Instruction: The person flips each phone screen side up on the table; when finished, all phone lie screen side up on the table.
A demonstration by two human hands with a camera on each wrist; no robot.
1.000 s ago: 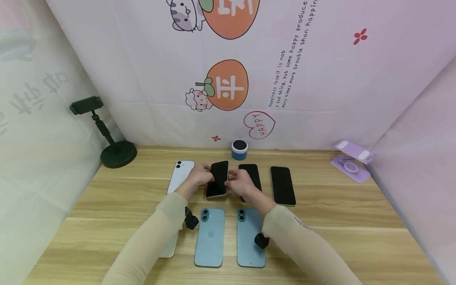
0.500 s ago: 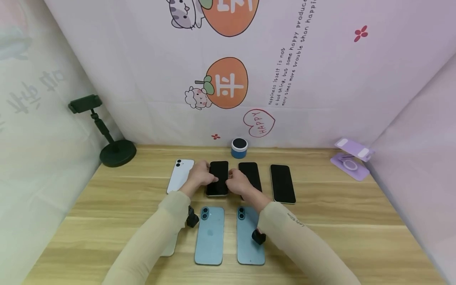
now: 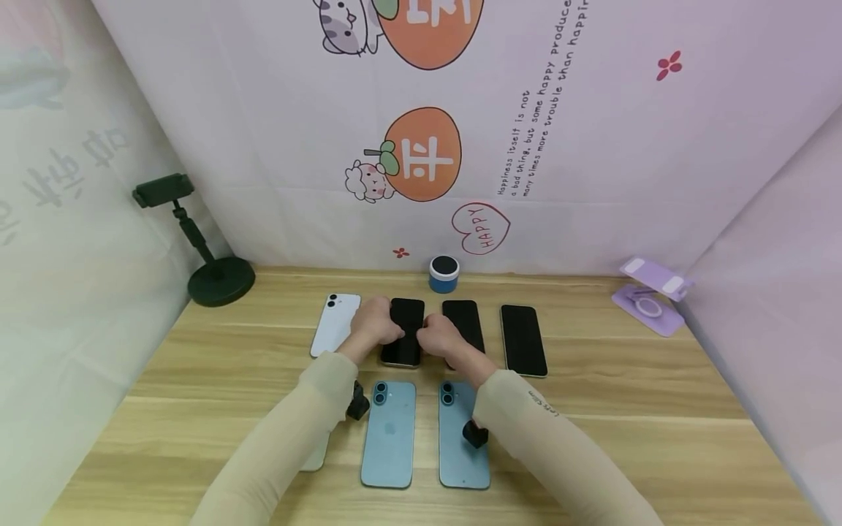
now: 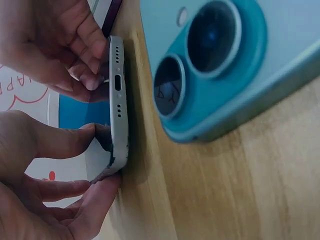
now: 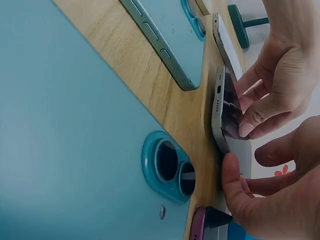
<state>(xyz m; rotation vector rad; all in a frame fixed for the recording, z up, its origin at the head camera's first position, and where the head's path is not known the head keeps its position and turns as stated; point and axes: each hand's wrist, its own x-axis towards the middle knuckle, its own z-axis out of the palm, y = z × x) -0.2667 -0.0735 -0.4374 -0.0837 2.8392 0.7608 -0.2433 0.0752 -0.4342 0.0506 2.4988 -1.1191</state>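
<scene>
A black-screened phone [image 3: 403, 351] lies screen up on the wooden table, its port end towards me in both wrist views. My left hand [image 3: 373, 320] grips its left edge, thumb [image 5: 247, 127] on the screen and fingers [image 4: 95, 207] along the side. My right hand [image 3: 439, 336] is at the right edge. A fingertip [image 5: 231, 165] of it touches the phone's side, while its thumb [image 5: 275, 151] stands off the screen. Two more dark-screened phones, one nearer [image 3: 463, 321] and one farther [image 3: 523, 340], lie to the right, the nearer partly under my right hand.
A white phone [image 3: 333, 325] lies left of my left hand. Two light-blue phones [image 3: 388, 438] [image 3: 454, 446] lie back up in front, beside a pale phone [image 3: 317, 456] mostly under my left sleeve. Behind stand a blue jar [image 3: 444, 275], a black stand [image 3: 220, 281] and a purple stand [image 3: 647, 310].
The phone between my hands has gone from slightly tilted to lying flat. My right hand's fingers have drawn in beside its edge, and my left hand has shifted slightly over it.
</scene>
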